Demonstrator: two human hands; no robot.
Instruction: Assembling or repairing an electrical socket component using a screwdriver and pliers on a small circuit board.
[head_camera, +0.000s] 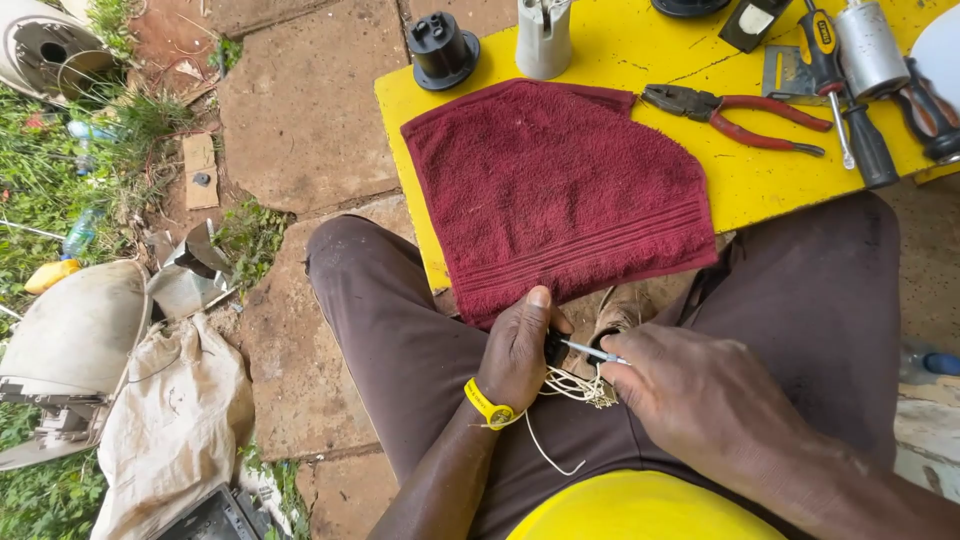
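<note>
Holding a small black plastic part (553, 347) over my lap, my left hand (517, 352) is closed around it, thumb up near the dark red towel (556, 190) on the yellow wooden board (640, 45). My right hand (700, 395) pinches a thin metal tool (590, 351), its tip touching the part. Pale thin wires (575, 387) hang below, perhaps from the part.

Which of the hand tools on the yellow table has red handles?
The pliers, lying just right of the dark red towel. The screwdrivers beside them have black or black-and-yellow handles instead.
</note>
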